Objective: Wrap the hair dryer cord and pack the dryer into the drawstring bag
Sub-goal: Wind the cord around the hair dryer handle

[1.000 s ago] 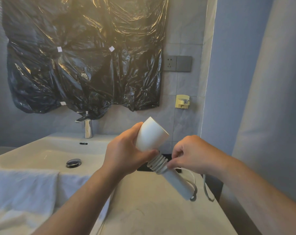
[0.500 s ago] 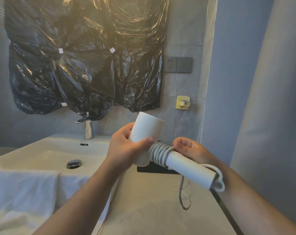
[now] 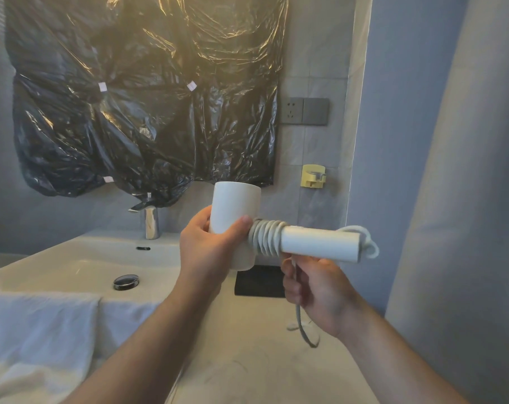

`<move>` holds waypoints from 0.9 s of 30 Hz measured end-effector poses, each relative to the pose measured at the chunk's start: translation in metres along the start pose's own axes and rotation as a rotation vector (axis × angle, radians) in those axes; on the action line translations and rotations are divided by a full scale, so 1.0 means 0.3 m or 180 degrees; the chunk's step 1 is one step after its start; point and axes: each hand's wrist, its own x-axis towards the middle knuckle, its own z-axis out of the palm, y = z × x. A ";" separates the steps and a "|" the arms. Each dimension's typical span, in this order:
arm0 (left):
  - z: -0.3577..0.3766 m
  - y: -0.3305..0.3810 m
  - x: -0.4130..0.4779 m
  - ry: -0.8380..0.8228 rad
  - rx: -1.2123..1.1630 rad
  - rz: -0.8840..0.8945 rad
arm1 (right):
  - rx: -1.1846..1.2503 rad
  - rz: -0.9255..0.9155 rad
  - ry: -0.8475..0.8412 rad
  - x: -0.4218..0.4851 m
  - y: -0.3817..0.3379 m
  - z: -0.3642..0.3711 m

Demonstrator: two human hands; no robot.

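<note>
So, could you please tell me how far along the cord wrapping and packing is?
Done: several turns of cord sit coiled round the handle of the hair dryer. In hand: the left hand grips the dryer's barrel while the right hand holds the loose cord under the handle. Left: a tail hangs unwound to the countertop, and the dryer is not bagged; no drawstring bag is clearly in view.

dim bluish light, warm glare on the black plastic sheet (image 3: 148, 112), wide-angle edge bowing
</note>
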 end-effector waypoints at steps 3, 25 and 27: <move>0.003 0.009 0.003 0.0191 0.0248 0.0198 | -0.0410 -0.0224 0.0259 -0.015 0.017 0.029; -0.018 0.014 -0.016 0.0318 0.2136 0.1318 | -0.3842 -0.0884 0.0663 -0.071 -0.061 0.065; -0.021 0.016 -0.013 0.0306 0.2152 0.1313 | -0.3781 -0.0929 0.0570 -0.077 -0.056 0.063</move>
